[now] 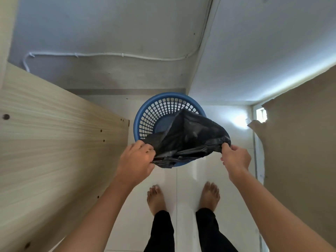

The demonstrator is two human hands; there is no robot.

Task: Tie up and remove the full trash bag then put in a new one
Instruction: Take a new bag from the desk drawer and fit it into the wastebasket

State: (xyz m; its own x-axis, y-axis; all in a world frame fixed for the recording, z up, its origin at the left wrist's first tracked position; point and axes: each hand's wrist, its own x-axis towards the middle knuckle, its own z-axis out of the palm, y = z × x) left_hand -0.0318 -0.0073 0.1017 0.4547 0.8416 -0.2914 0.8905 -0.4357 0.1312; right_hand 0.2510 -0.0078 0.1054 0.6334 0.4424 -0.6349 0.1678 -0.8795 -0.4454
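Black crinkled trash bag [187, 137] stretched across my view over the blue mesh bin [160, 113], body dipping inside; my left hand [135, 159] and right hand [236, 159] each pinch its rim closed.

I'm seeing thin black plastic bag [187, 137], crinkled, faintly glossy; a blue plastic basket [156, 110], smooth lattice; matt pale wood-grain panel [54, 142]; glossy white floor [183, 188] tiles.

Soft, dim daylight enters from a bright gap [261, 114] at three o'clock — it blows out there and throws glare on the floor [238, 120]. Wide-angle bending curves the wall [109, 24] edges; slightly soft throughout.
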